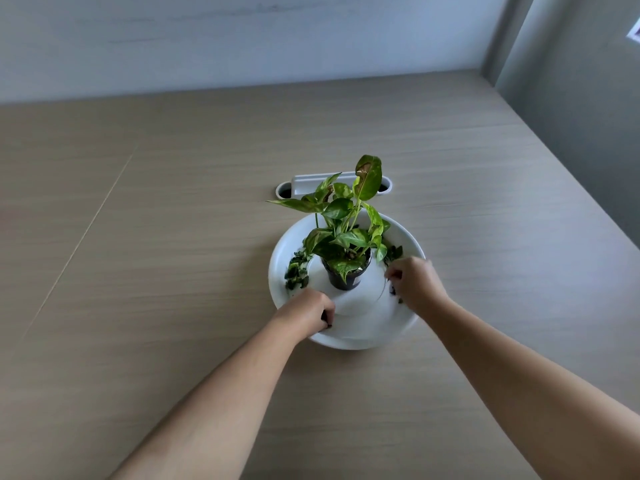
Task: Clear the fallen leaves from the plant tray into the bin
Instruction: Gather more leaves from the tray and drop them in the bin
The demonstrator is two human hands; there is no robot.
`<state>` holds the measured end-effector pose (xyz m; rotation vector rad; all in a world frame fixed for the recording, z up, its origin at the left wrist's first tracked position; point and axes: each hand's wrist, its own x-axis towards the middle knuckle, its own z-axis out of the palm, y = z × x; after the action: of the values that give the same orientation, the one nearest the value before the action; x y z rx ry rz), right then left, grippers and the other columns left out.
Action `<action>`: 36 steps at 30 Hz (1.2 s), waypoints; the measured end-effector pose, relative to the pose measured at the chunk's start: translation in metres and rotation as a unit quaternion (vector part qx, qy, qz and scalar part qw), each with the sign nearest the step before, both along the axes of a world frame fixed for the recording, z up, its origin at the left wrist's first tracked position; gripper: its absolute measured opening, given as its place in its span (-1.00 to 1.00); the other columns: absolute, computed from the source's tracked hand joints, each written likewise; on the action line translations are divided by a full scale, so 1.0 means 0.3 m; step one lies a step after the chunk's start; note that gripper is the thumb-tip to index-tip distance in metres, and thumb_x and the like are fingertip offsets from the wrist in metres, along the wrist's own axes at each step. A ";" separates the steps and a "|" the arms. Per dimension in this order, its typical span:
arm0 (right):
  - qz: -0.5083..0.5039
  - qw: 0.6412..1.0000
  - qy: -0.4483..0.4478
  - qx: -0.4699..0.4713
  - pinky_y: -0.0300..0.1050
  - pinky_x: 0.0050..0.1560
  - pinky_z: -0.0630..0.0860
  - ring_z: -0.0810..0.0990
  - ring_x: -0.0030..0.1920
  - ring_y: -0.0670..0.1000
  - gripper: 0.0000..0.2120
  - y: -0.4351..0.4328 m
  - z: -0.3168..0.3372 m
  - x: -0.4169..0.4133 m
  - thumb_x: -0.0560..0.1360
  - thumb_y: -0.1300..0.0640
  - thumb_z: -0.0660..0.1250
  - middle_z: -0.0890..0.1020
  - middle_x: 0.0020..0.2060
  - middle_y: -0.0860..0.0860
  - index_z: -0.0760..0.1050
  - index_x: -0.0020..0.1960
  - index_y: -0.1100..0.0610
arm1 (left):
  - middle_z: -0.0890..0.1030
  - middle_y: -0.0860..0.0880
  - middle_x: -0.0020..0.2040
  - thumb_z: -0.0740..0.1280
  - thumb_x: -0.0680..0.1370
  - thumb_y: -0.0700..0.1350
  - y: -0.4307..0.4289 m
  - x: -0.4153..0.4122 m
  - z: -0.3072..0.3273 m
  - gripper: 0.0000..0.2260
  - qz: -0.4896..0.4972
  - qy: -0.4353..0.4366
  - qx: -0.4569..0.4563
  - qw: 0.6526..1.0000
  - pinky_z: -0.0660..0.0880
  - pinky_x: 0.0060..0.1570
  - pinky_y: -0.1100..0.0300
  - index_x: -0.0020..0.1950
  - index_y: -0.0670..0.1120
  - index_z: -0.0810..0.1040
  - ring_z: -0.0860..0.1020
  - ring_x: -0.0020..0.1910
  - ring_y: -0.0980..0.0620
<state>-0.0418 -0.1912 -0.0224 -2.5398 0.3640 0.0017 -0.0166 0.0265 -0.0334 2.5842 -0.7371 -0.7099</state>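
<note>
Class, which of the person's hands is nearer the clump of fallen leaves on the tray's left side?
Left. The left hand sits just below the leaf clump; the right hand is across the pot.

Office-like room, wood-grain desk point(173, 202) with a white cable grommet point(298, 187), plain pale wall point(242, 39)

Curled left hand point(306, 311) and motion-blurred right hand point(414, 284) conceal their contents; both forearms are cut off by the bottom frame edge
</note>
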 end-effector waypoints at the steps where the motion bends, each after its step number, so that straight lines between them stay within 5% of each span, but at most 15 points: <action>1: 0.000 1.000 0.003 -0.021 -0.13 -0.19 0.51 0.57 -0.25 0.12 -0.73 -0.016 0.015 0.009 0.39 0.37 0.21 0.67 -0.20 0.12 0.65 -0.16 0.15 | 0.69 -0.10 -0.10 0.34 0.39 -0.34 0.002 -0.002 -0.002 -0.85 0.011 0.004 -0.004 1.000 0.57 -0.08 0.16 -0.16 -0.16 0.66 0.62 -0.11 -0.04; 4: 0.045 0.991 0.055 -0.112 -0.10 -0.22 0.53 0.58 -0.22 0.15 -0.72 -0.039 0.034 0.020 0.41 0.38 0.16 0.64 -0.15 0.15 0.62 -0.12 0.20 | 0.70 -0.03 -0.18 0.38 0.39 -0.30 0.009 -0.009 -0.003 -0.88 0.073 0.001 -0.048 0.996 0.42 -0.28 0.43 -0.20 -0.13 0.68 0.58 -0.24 0.13; 8: 0.122 0.972 0.129 -0.155 -0.14 -0.25 0.46 0.59 -0.16 0.15 -0.81 -0.007 0.002 -0.003 0.40 0.36 0.18 0.63 -0.10 0.16 0.57 -0.12 0.27 | 0.62 0.17 -0.39 0.47 0.34 -0.22 0.034 0.002 0.023 -0.89 0.206 0.043 -0.154 0.965 0.46 -0.42 0.39 -0.32 -0.02 0.67 0.54 -0.44 0.31; 15: 0.164 0.963 0.128 -0.172 -0.09 -0.16 0.48 0.47 -0.20 0.10 -0.81 0.001 -0.015 -0.012 0.39 0.38 0.17 0.56 -0.11 0.15 0.52 -0.14 0.22 | 0.65 0.09 -0.39 0.51 0.32 -0.33 0.100 0.014 0.040 -0.79 0.382 0.169 -0.341 0.842 0.50 -0.38 0.43 -0.38 -0.04 0.63 0.60 -0.38 0.24; 23: 0.139 0.969 0.119 -0.166 -0.06 -0.14 0.55 0.59 -0.13 0.17 -0.78 0.006 -0.024 -0.018 0.39 0.39 0.17 0.62 -0.13 0.17 0.57 -0.15 0.22 | 0.67 0.08 -0.42 0.48 0.33 -0.38 0.107 -0.010 0.039 -0.79 0.407 0.194 -0.404 0.796 0.50 -0.39 0.42 -0.35 -0.09 0.62 0.61 -0.40 0.22; 28: -0.050 0.997 0.020 0.052 -0.22 -0.26 0.46 0.54 -0.28 -0.01 -0.82 -0.039 0.021 -0.011 0.29 0.35 0.33 0.64 -0.35 0.02 0.65 -0.30 0.14 | 0.67 0.06 -0.43 0.45 0.36 -0.39 0.099 -0.034 0.064 -0.81 0.430 0.214 -0.434 0.762 0.50 -0.13 0.22 -0.32 -0.10 0.61 0.60 -0.27 0.08; 31: -0.159 0.960 0.012 0.230 -0.28 -0.28 0.46 0.52 -0.32 -0.07 -0.80 -0.083 0.048 -0.041 0.25 0.31 0.45 0.61 -0.38 -0.01 0.62 -0.40 0.02 | 0.66 0.07 -0.45 0.43 0.38 -0.39 0.089 -0.065 0.076 -0.81 0.447 0.231 -0.449 0.738 0.46 -0.12 0.24 -0.30 -0.11 0.59 0.58 -0.24 0.07; 36: -0.189 0.869 -0.001 0.457 -0.17 -0.08 0.65 0.66 -0.24 0.07 -0.84 -0.144 0.088 -0.153 0.28 0.44 0.47 0.65 -0.29 0.17 0.59 -0.33 0.22 | 0.66 0.06 -0.46 0.41 0.39 -0.40 0.022 -0.171 0.103 -0.82 0.464 0.241 -0.466 0.714 0.52 -0.21 0.33 -0.29 -0.14 0.58 0.59 -0.31 0.12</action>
<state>-0.0876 -0.2343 0.0040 -1.5029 0.6658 0.0184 -0.0678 0.0330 -0.0026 1.3838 0.3609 -0.4291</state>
